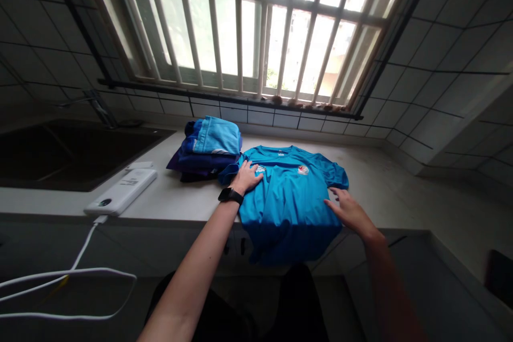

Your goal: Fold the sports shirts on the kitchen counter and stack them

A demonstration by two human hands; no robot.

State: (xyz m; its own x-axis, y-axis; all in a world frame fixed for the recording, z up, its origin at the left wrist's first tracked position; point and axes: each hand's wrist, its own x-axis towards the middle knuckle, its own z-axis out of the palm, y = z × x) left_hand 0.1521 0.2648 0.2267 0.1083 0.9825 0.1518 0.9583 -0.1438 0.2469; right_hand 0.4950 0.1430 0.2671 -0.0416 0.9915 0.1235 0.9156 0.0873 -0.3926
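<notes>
A blue short-sleeved T-shirt (290,187) lies spread on the countertop, collar toward the window, its lower part hanging over the front edge. Two small prints show on its chest. My left hand (247,177), below a black wristwatch (231,195), rests flat on the shirt's left chest near the sleeve, fingers spread. On the other side, my right hand (345,208) is beside the shirt's right edge under the sleeve, with thumb and fingers apart. Whether its fingertips touch the cloth I cannot tell. Left of the shirt sits a stack of folded clothes (216,139), light blue over dark purple.
A white power bank (122,192) with a white cable (84,248) lies near the counter's front edge. Further left is a dark sink (52,155) with a tap (100,109). A barred window (252,37) stands behind the countertop (385,187).
</notes>
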